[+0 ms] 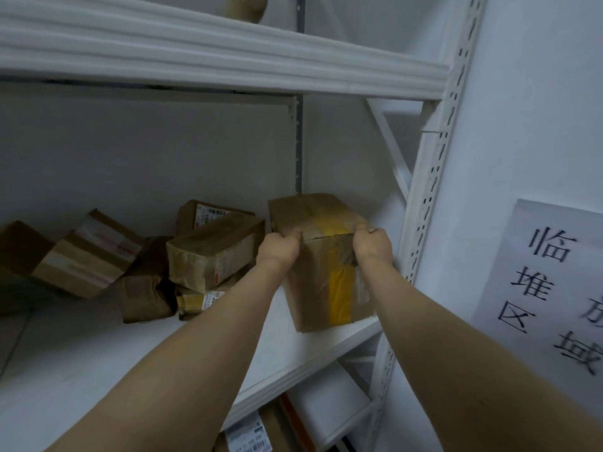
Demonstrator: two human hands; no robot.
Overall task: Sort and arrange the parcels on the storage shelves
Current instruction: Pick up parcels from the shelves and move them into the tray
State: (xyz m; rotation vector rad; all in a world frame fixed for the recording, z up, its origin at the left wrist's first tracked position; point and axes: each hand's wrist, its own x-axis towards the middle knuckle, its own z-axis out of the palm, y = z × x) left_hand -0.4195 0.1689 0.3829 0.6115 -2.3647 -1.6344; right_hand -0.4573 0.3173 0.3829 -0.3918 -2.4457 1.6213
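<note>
Up at the right end of the white shelf [98,353] stands a tall cardboard box [313,288] with a strip of yellow tape down its near face and over its top. Both hands have hold of it at the top near edge. The left hand [279,247] curls its fingers over the left corner, and the right hand [372,244] curls over the right corner, thumb on the near face. The box's lower edge sits close to the shelf's front lip, just beside the perforated white upright [434,190] on the right.

To the left of the box lies a loose heap of other parcels. A brown box [212,252] rests tilted on top of a small labelled parcel [199,300], with another labelled box [208,213] behind it, farther back. A dark crumpled package [146,288] sits left of these, and a box with clear tape [88,252] leans at the far left.

Above, the beam of the next shelf [195,57] crosses the view. Below the front lip, more labelled parcels [251,432] show on a lower level. A paper sign [554,272] with handwritten characters hangs on the wall at right.
</note>
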